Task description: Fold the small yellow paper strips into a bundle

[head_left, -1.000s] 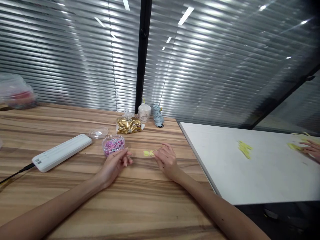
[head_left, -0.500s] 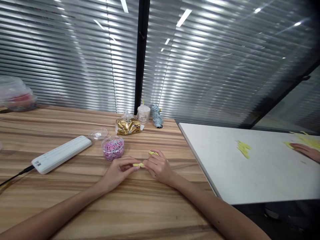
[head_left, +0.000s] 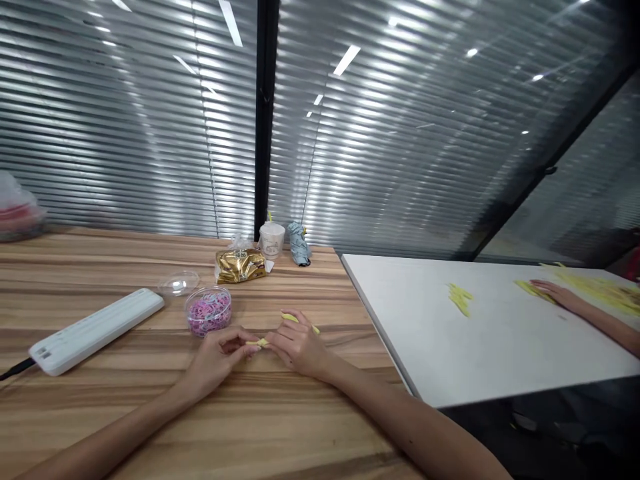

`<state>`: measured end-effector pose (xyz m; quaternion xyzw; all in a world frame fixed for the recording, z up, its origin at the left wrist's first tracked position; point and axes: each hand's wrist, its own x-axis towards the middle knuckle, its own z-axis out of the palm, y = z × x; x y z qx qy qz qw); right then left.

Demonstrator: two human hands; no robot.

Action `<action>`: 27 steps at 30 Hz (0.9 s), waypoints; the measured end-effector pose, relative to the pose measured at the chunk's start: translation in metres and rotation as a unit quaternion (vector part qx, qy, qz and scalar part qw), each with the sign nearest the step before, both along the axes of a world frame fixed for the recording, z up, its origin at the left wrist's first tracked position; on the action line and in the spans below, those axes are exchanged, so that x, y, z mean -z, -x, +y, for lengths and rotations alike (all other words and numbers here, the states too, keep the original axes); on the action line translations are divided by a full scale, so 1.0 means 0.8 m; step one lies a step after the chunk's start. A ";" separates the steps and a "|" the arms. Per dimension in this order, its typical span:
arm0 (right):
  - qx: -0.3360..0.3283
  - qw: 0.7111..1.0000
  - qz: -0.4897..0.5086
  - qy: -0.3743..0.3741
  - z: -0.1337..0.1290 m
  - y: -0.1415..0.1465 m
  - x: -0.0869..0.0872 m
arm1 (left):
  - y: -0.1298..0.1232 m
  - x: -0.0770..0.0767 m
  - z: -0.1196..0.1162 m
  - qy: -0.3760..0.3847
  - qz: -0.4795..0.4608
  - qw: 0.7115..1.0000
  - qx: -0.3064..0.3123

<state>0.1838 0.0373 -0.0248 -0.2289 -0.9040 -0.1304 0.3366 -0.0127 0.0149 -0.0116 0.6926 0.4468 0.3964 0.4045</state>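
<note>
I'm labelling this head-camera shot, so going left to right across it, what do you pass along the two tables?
white power strip -> left hand -> right hand -> yellow strips -> co-worker's hand

Strip-light reflections (head_left: 346, 60) glare off the blinds (head_left: 140, 133); evenly bright, shadows faint, edges bowed by the wide lens.

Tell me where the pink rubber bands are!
In the head view, their clear tub sits on the wooden table, beyond the left hand, right of the white corded device.
</note>
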 end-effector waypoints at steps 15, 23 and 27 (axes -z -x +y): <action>-0.029 0.999 0.036 0.017 -0.009 0.005 0.002 | -0.005 0.002 -0.029 -0.019 -0.013 0.999 -0.048; -0.051 0.997 0.056 0.014 -0.011 0.003 0.008 | 0.077 -0.071 -0.134 -0.082 0.073 0.971 -0.212; -0.052 0.996 0.071 0.030 -0.010 0.001 0.011 | 0.181 -0.113 -0.156 -0.140 0.201 0.888 -0.389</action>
